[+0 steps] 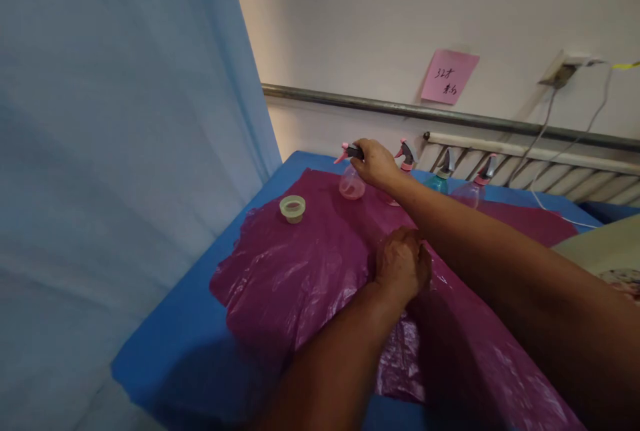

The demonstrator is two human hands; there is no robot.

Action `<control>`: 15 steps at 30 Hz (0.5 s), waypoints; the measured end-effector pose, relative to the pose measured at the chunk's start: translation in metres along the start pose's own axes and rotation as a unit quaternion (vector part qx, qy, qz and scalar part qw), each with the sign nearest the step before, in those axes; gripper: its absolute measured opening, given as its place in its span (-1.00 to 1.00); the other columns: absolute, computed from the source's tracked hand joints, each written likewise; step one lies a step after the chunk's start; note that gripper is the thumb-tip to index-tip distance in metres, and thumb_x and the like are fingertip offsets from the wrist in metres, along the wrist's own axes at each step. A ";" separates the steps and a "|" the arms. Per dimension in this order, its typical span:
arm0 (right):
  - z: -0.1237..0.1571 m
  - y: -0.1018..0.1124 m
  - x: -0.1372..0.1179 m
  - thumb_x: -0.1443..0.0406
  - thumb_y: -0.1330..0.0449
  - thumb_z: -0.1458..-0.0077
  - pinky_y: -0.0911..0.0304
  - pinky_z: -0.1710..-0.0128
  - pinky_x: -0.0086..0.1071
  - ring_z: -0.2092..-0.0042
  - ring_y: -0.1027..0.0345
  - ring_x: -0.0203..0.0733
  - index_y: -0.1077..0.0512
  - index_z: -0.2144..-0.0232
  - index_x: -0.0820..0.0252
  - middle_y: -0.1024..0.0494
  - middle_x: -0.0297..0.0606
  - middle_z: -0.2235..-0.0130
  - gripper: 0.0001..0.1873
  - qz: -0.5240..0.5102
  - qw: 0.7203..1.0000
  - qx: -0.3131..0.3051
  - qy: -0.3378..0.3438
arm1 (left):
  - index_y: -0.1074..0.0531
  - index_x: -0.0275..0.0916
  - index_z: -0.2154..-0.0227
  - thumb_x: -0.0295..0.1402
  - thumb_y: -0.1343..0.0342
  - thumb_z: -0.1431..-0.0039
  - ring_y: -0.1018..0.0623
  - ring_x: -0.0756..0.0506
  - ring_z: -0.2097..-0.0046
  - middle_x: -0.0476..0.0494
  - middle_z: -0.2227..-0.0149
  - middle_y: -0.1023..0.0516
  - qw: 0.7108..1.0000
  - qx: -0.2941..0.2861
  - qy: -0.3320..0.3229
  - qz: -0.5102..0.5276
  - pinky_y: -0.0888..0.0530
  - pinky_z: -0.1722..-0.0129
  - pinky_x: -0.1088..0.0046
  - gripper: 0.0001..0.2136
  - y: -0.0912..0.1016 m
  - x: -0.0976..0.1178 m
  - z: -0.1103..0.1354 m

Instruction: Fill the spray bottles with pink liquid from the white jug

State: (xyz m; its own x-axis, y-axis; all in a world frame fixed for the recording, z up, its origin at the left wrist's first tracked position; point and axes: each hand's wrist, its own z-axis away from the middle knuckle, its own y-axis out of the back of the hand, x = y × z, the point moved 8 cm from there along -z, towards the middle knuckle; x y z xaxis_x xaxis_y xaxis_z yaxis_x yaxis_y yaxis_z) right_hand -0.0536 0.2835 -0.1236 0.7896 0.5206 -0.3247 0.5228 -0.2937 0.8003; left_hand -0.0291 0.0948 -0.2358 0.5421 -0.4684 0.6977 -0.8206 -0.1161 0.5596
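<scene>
My right hand (376, 163) is closed around the black-and-pink trigger head of a clear spray bottle (352, 187), which stands upright with a little pink liquid at its bottom. Nearer to me, my left hand (403, 261) rests low over a shiny purple plastic sheet (300, 277). Its fingers curl inward, and whatever lies under them is hidden. Left of the held bottle sits a small pale green flanged cup (293, 209). Behind my right forearm stand more spray bottles: a partly covered pink one (406, 156), a teal one (440, 181) and a clear pink one (473, 192).
A blue-covered table (195, 351) lies beneath the sheet. To the left hangs a light blue curtain (120, 124). Along the wall run a metal pipe (350, 103) and a radiator (550, 157). White cables (545, 117) hang from a socket (567, 71). A pink note (450, 77) is on the wall.
</scene>
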 end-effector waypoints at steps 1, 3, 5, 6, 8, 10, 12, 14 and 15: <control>0.004 0.003 0.000 0.27 -0.21 -0.32 -0.42 -0.16 0.04 -0.13 -0.51 0.21 -0.56 -0.17 0.18 -0.65 0.12 -0.14 -0.59 0.001 1.000 -0.001 0.000 | -0.64 -0.15 -0.03 -0.47 -0.22 -0.36 -0.70 -0.30 -0.08 -0.25 0.00 -0.73 1.000 0.002 -0.001 0.002 -0.64 -0.20 0.09 -0.76 0.001 0.000 0.000; 0.015 0.013 0.001 0.25 -0.23 -0.31 -0.41 -0.12 -0.01 -0.10 -0.51 0.19 -0.59 -0.07 0.16 -0.67 0.08 -0.08 -0.68 0.004 1.000 0.000 0.005 | -0.63 -0.15 -0.05 -0.47 -0.22 -0.36 -0.69 -0.30 -0.09 -0.25 -0.02 -0.72 1.000 0.006 -0.007 0.002 -0.64 -0.19 0.11 -0.74 0.002 0.001 0.000; 0.027 0.030 0.002 0.23 -0.25 -0.32 -0.40 -0.09 -0.04 -0.07 -0.51 0.17 -0.60 -0.01 0.15 -0.68 0.05 -0.04 -0.73 0.005 1.000 0.013 0.009 | -0.62 -0.14 -0.04 -0.46 -0.22 -0.37 -0.69 -0.28 -0.08 -0.23 -0.02 -0.72 1.000 0.010 -0.011 -0.007 -0.63 -0.17 0.13 -0.76 0.004 0.002 0.000; 0.033 0.042 0.003 0.22 -0.26 -0.32 -0.40 -0.06 -0.05 -0.04 -0.52 0.16 -0.60 0.00 0.14 -0.69 0.03 -0.01 -0.74 0.004 1.000 0.023 0.009 | -0.62 -0.13 -0.01 -0.44 -0.22 -0.39 -0.68 -0.27 -0.07 -0.21 0.00 -0.72 1.000 0.016 -0.010 -0.013 -0.63 -0.15 0.14 -0.79 0.006 0.003 -0.001; 0.048 0.068 0.007 0.19 -0.26 -0.33 -0.39 -0.01 -0.07 0.02 -0.53 0.14 -0.61 0.04 0.13 -0.70 -0.01 0.05 -0.76 0.001 0.999 0.046 0.002 | -0.60 -0.11 0.06 -0.39 -0.24 -0.41 -0.68 -0.24 0.00 -0.18 0.07 -0.70 0.999 0.035 -0.009 -0.023 -0.62 -0.09 0.18 -0.89 0.011 0.003 -0.003; 0.063 0.096 0.012 0.17 -0.28 -0.32 -0.37 0.04 -0.09 0.09 -0.53 0.11 -0.62 0.07 0.12 -0.71 -0.04 0.11 -0.77 -0.001 0.998 0.066 -0.008 | -0.55 -0.11 0.13 -0.34 -0.25 -0.42 -0.66 -0.21 0.05 -0.15 0.13 -0.66 0.997 0.069 -0.025 -0.017 -0.60 -0.04 0.21 -0.96 0.020 0.007 -0.006; 0.080 0.123 0.018 0.16 -0.29 -0.30 -0.34 0.09 -0.12 0.16 -0.52 0.06 -0.63 0.12 0.11 -0.70 -0.09 0.19 -0.79 -0.003 0.997 0.081 -0.021 | -0.49 -0.11 0.13 -0.32 -0.26 -0.42 -0.65 -0.20 0.03 -0.15 0.12 -0.63 0.990 0.124 -0.063 0.005 -0.59 -0.06 0.22 -0.93 0.034 0.012 -0.009; 0.097 0.145 0.024 0.15 -0.30 -0.28 -0.29 0.15 -0.16 0.23 -0.48 0.00 -0.62 0.19 0.11 -0.68 -0.15 0.26 -0.81 -0.003 0.995 0.090 -0.037 | -0.44 -0.13 0.05 -0.29 -0.27 -0.42 -0.63 -0.22 -0.06 -0.18 0.04 -0.61 0.976 0.188 -0.104 0.029 -0.57 -0.15 0.17 -0.85 0.048 0.017 -0.009; 0.107 0.154 0.027 0.15 -0.30 -0.27 -0.26 0.19 -0.18 0.26 -0.46 -0.02 -0.62 0.23 0.11 -0.66 -0.17 0.30 -0.82 -0.002 0.994 0.094 -0.047 | -0.42 -0.14 -0.01 -0.26 -0.27 -0.43 -0.62 -0.23 -0.11 -0.22 -0.01 -0.60 0.970 0.206 -0.120 0.037 -0.56 -0.19 0.14 -0.78 0.051 0.019 -0.010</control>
State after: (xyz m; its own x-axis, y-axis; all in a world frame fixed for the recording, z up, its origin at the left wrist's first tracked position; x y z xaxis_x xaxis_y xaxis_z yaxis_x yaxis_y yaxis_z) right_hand 0.0823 0.1663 -0.0632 0.8090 0.4479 -0.3806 0.5702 -0.4412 0.6930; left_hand -0.0592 0.0883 -0.1894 0.4618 -0.6741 0.5765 -0.8852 -0.3914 0.2515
